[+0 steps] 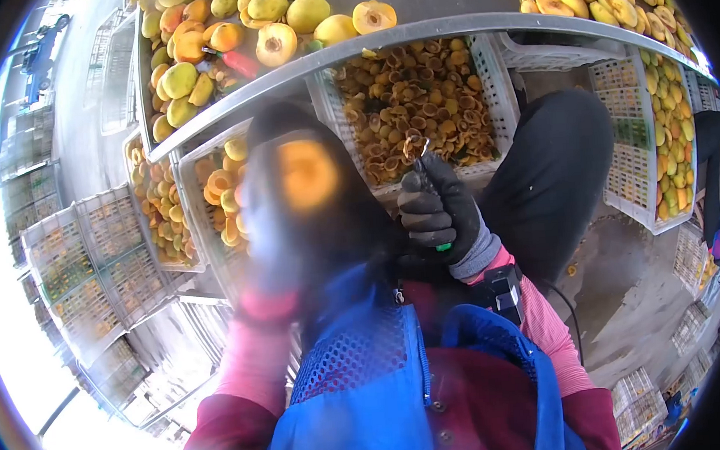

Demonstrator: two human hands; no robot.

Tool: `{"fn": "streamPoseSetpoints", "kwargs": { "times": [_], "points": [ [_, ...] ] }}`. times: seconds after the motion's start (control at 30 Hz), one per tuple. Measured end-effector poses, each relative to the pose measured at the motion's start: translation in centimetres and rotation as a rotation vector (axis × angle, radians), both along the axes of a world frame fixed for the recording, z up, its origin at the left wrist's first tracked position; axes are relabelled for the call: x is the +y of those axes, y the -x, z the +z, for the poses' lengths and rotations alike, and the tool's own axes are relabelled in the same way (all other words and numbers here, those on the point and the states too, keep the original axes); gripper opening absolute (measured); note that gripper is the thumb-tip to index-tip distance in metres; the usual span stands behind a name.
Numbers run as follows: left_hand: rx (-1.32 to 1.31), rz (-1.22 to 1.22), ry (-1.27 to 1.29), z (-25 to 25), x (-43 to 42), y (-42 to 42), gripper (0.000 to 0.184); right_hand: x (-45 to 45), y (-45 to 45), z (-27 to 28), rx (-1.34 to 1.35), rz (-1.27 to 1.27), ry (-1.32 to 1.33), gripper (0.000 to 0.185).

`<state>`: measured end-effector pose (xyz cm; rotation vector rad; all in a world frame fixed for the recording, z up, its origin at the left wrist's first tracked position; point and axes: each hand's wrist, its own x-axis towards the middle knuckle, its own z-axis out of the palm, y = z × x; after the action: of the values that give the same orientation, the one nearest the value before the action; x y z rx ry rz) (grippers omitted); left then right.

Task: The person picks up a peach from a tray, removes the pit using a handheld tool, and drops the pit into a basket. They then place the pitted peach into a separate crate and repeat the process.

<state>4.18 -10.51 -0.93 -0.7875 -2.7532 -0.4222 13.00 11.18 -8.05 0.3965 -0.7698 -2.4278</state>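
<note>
Left hand: super smeared [262,218], raised out front over the left thigh [351,209], forearm reaching up from the pink left sleeve [255,334]. Can't tell if the fingers are spread or pinching anything.
Peach half: orange and blurry [307,174], cut face toward the camera, in front of the left thigh and right by the left hand. Honestly can't say if it's actually held.
Right hand: black-gloved [440,208], curled in a snug fist around the pitting tool [428,171], knuckles up, forearm angled inward between the legs, wrist looking pretty straight.
Tool: metal tip points up and away, brown scrap [413,147] at the tip, green handle end [444,246] poking out below the fist.
Scrap crate: white one [494,93] just past the right hand, loaded with brownish pieces [413,90].
Metal table: its rim [349,50] curves across beyond both hands, with peaches [307,12] and a red-handled knife [239,63] on it.
</note>
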Motion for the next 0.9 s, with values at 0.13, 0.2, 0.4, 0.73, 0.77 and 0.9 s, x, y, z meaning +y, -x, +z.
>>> {"fn": "streamPoseSetpoints", "kwargs": {
  "times": [0.13,0.2,0.4,0.73,0.77,0.9],
  "points": [
    [-0.498,0.4,0.179,4.4,-7.9,3.7,0.035,0.3,0.2,-0.2,0.092,0.031,-0.208,0.045],
    [-0.378,0.573,0.516,4.3,-9.9,4.9,0.039,0.6,0.9,0.6,0.041,0.121,-0.379,0.045],
    [-0.299,0.207,0.011,5.0,8.0,10.2,0.035,-0.2,1.9,0.9,-0.162,0.282,-0.819,0.044],
    [-0.388,-0.29,0.193,1.3,17.2,17.7,0.04,2.1,2.5,3.1,-0.302,0.12,-1.013,0.039],
    [-0.41,-0.21,-0.04,2.0,16.9,16.2,0.036,2.4,2.8,3.8,-0.261,0.07,-1.094,0.037],
    [-0.876,-0.107,-0.772,1.4,14.4,8.5,0.025,2.2,3.0,6.4,-0.069,-0.073,-1.421,0.031]
  ]
}}
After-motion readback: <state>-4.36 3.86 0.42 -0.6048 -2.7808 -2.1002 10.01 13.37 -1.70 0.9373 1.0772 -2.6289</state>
